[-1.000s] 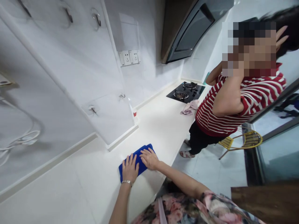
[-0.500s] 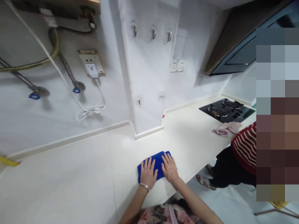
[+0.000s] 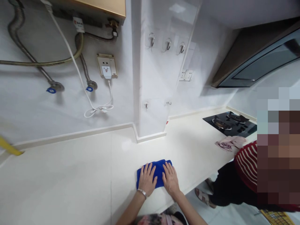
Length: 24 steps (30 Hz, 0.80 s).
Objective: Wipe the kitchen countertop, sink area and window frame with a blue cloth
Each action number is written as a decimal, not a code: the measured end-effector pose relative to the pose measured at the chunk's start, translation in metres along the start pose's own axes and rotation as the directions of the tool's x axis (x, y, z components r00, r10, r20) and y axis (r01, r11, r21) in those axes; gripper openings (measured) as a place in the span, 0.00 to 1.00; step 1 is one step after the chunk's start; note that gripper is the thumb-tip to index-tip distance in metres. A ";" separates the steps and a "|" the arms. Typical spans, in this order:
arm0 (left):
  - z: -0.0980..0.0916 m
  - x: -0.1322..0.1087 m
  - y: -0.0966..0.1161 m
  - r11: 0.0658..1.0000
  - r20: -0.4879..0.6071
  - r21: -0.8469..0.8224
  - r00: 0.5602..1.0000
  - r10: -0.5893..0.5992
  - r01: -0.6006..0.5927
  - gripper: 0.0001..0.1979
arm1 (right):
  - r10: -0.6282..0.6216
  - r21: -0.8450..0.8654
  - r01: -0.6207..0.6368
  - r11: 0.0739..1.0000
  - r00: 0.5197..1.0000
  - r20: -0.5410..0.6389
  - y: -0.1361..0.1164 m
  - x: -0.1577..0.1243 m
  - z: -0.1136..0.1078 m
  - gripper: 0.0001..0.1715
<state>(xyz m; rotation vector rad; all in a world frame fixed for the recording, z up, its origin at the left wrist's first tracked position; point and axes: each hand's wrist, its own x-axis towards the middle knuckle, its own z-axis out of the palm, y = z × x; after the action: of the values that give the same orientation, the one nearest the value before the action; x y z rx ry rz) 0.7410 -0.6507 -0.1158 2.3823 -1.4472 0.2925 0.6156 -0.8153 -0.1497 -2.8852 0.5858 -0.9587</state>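
A blue cloth (image 3: 159, 176), folded into a flat rectangle, lies on the white countertop (image 3: 82, 175) close to its front edge. Over its left part rests my left hand (image 3: 147, 179), palm down with the fingers stretched out; a bracelet circles that wrist. My right hand (image 3: 170, 178) lies flat on the cloth's right end, fingers spread a little. The palms hide parts of the cloth beneath them.
To the right a person in a striped top (image 3: 248, 162) stands by the counter. Beyond are a pink cloth (image 3: 231, 142) and a black gas hob (image 3: 231, 123) under a range hood (image 3: 255, 59). A yellow object (image 3: 10, 147) sits at the far left. Wall hooks (image 3: 168, 45) face me.
The camera view has shifted, so the scene sits lower and to the right at the wall. Both hands stay flat on the blue cloth, with hardly any movement over the counter.
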 end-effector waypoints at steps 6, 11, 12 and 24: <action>-0.001 0.000 0.001 1.000 0.008 -0.014 1.000 -0.004 0.005 0.28 | -0.027 0.004 0.027 1.000 0.999 -0.025 0.001 -0.003 -0.001 0.27; 0.001 -0.001 -0.001 1.000 -0.006 -0.021 1.000 -0.003 0.003 0.28 | -0.031 0.013 0.031 0.999 0.999 -0.039 0.001 -0.003 -0.002 0.28; 0.002 -0.001 -0.002 1.000 -0.010 -0.019 1.000 0.001 -0.001 0.28 | -0.035 0.011 0.036 0.999 0.998 -0.042 0.000 -0.003 -0.002 0.28; 0.014 0.001 -0.013 0.999 -0.067 0.022 0.997 0.028 -0.026 0.28 | -0.021 0.006 0.021 1.000 0.998 -0.061 -0.004 0.000 -0.002 0.29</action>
<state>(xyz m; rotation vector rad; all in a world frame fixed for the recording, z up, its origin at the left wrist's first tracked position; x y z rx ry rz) 0.7531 -0.6517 -0.1308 2.3476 -1.4536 0.3920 0.6161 -0.8115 -0.1476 -2.8709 0.5559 -1.0524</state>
